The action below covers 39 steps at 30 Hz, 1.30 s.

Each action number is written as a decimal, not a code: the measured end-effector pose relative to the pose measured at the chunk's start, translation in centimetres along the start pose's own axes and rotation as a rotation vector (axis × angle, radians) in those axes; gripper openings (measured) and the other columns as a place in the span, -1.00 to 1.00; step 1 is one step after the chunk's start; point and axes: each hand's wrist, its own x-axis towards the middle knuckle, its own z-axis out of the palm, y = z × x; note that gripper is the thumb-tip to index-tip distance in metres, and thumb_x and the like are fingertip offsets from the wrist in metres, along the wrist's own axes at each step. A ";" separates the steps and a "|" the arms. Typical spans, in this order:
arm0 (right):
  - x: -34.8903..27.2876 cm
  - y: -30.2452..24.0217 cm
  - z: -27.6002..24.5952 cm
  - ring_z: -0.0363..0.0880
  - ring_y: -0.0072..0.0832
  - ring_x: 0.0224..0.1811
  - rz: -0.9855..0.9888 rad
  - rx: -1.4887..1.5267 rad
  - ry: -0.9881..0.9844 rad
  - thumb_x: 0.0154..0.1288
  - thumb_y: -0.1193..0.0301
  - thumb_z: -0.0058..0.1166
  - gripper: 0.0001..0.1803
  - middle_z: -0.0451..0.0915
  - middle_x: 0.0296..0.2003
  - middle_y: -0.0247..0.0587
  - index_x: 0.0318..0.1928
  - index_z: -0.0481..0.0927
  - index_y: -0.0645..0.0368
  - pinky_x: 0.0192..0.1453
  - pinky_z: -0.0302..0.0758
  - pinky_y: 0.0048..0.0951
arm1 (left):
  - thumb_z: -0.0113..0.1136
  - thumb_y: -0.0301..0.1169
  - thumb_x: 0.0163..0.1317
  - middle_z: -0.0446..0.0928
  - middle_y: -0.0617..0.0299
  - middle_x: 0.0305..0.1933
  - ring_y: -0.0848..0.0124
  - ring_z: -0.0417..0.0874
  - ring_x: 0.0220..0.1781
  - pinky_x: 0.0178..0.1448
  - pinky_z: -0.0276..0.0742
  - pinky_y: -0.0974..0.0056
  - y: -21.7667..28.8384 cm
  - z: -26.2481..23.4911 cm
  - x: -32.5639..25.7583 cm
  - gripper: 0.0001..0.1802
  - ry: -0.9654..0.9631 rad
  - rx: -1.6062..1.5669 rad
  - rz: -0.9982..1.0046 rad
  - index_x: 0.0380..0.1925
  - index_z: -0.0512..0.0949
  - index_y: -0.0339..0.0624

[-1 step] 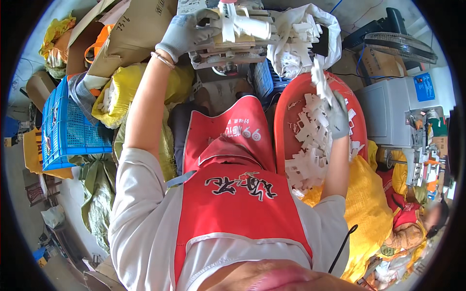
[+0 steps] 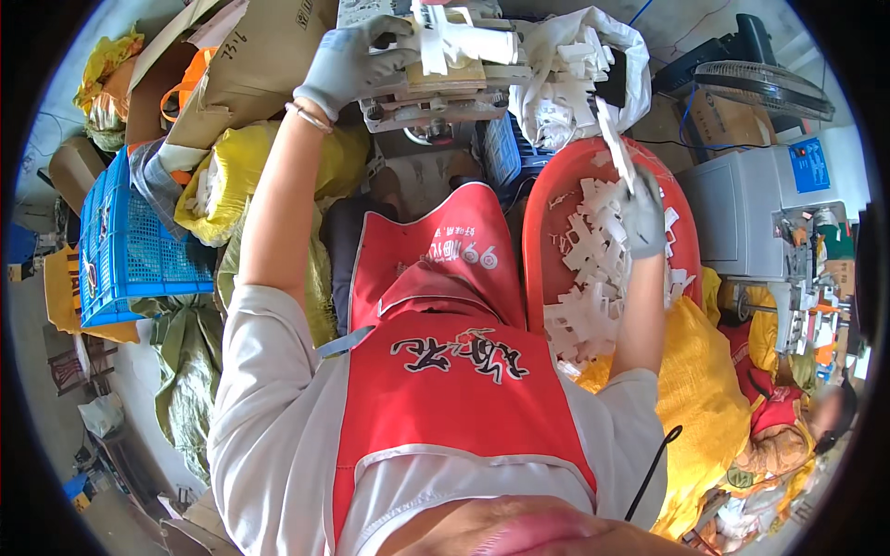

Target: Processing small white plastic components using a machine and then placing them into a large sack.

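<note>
My left hand (image 2: 348, 69), in a pale work glove, is at the machine's fixture (image 2: 436, 97) at the top. Its fingers are curled, with the tips against the left edge of a white plastic part (image 2: 464, 42) seated there. Above the red tub (image 2: 681, 199), my gloved right hand (image 2: 642, 218) is closed on a long, thin white plastic piece (image 2: 614, 139). That piece points up toward the machine side. Many similar white pieces (image 2: 593, 250) lie loosely heaped in the tub under this hand.
A white bag (image 2: 635, 65) of white parts stands behind the tub. On the left are a blue crate (image 2: 153, 255), a yellow sack (image 2: 246, 171) and a cardboard box (image 2: 250, 69). A fan (image 2: 765, 83) is at far right; a person's sleeve (image 2: 774, 449) shows lower right.
My right hand has shifted slightly, and the piece in it is turned to show a narrower side. My left hand has barely moved at the fixture.
</note>
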 end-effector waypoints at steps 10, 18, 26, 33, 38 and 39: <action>5.9 -4.6 19.9 0.57 -0.61 -0.36 -0.198 -0.238 -0.355 0.19 0.45 0.12 -0.68 0.55 -0.28 -0.26 -0.03 0.48 0.22 -0.38 0.51 -0.63 | 0.27 -0.47 0.07 0.59 0.23 -0.21 0.57 0.57 -0.21 -0.07 0.48 0.47 -3.2 -4.5 -13.0 -0.68 0.384 -0.316 -0.404 -0.15 0.52 -0.35; 9.9 -5.5 21.6 0.47 -0.53 -0.07 -0.289 -1.125 -0.632 0.31 0.29 -0.07 -0.66 0.55 -0.16 -0.21 0.06 0.49 0.08 0.03 0.35 -0.58 | 0.28 -0.46 0.07 0.61 0.23 -0.24 0.56 0.58 -0.22 -0.08 0.49 0.44 -2.7 -9.9 -24.7 -0.74 0.536 0.028 -0.697 -0.22 0.57 -0.32; 3.6 -4.6 16.0 0.43 -0.43 0.03 -0.581 -0.958 -0.405 0.35 0.33 -0.10 -0.62 0.45 0.05 -0.14 0.09 0.42 0.28 0.05 0.38 -0.47 | 0.31 -0.34 0.04 0.64 0.21 -0.30 0.55 0.61 -0.27 -0.12 0.49 0.43 -2.1 -11.8 -38.5 -0.71 0.595 0.257 -1.056 -0.21 0.60 -0.17; 0.5 -0.6 4.5 0.49 -0.54 -0.17 -0.263 -0.919 -0.123 0.34 0.35 -0.10 -0.66 0.55 -0.12 -0.23 0.06 0.47 0.23 -0.08 0.44 -0.53 | 0.29 -0.10 0.02 0.55 -0.01 -0.07 0.10 0.61 -0.17 -0.08 0.50 0.16 -3.7 -4.9 -43.3 -0.45 0.014 0.303 -1.115 -0.02 0.47 -0.14; -1.9 -0.1 -3.7 0.49 -0.48 -0.05 -0.054 -0.904 -0.105 0.27 0.42 -0.01 -0.70 0.57 -0.11 -0.20 -0.01 0.51 0.24 0.07 0.37 -0.50 | 0.13 -0.33 0.17 0.63 0.18 -0.23 0.55 0.58 -0.32 -0.24 0.49 0.41 -7.2 0.3 -44.4 -0.62 -0.052 -0.158 -1.197 0.02 0.50 -0.10; -2.0 0.1 -6.3 0.55 -0.42 -0.15 -0.250 -1.255 -0.165 0.25 0.42 -0.02 -0.71 0.59 -0.17 -0.15 -0.03 0.52 0.19 -0.03 0.44 -0.49 | 0.10 -0.35 0.19 0.63 0.22 -0.23 0.55 0.58 -0.32 -0.25 0.49 0.39 -7.0 0.9 -42.6 -0.65 -0.093 -0.111 -1.102 0.01 0.51 -0.09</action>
